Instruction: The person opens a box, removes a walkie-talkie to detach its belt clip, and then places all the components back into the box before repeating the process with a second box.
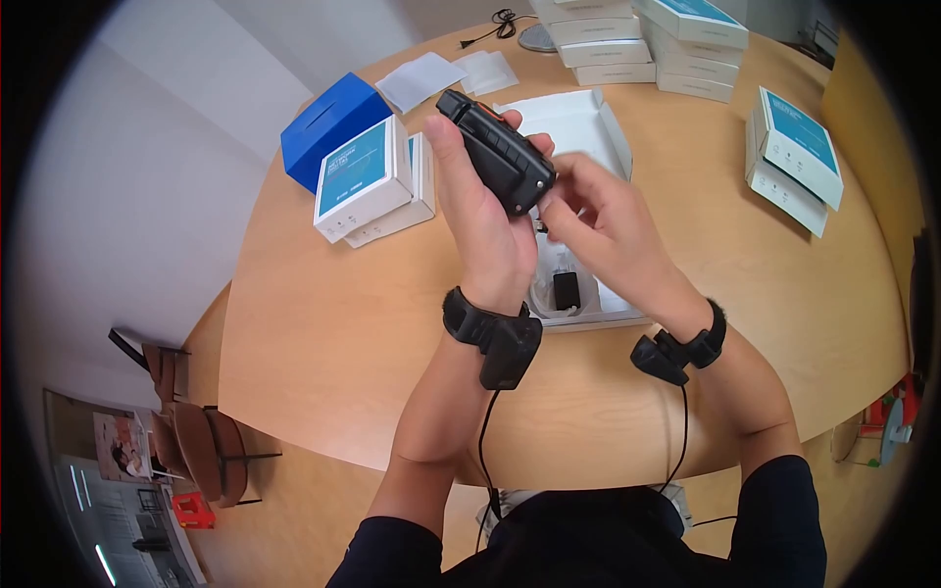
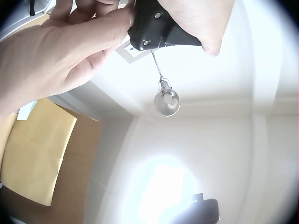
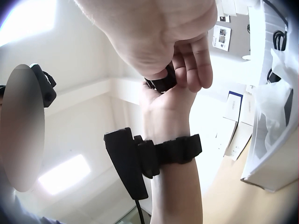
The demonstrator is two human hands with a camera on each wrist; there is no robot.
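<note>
My left hand (image 1: 487,230) holds a chunky black handheld radio (image 1: 498,162) upright and tilted, its thumb along one side and its fingers round the back. A thin orange strip shows near the radio's top edge, and metal studs dot its lower end. At that lower end, my right hand (image 1: 610,230) pinches with thumb and curled fingers. In the left wrist view the right thumb (image 2: 105,32) presses against the radio's end (image 2: 152,25). The right wrist view shows the radio (image 3: 161,81) mostly hidden by both hands. Below the hands lies an open white box (image 1: 616,318) with a black charger plug (image 1: 567,291).
Two white-and-teal boxes (image 1: 358,181) and a blue box (image 1: 333,127) stand at the left. White papers (image 1: 421,80) lie behind them. Stacked boxes (image 1: 691,49) fill the back, with more boxes (image 1: 796,147) at the right. A black cable (image 1: 502,24) lies at the far edge.
</note>
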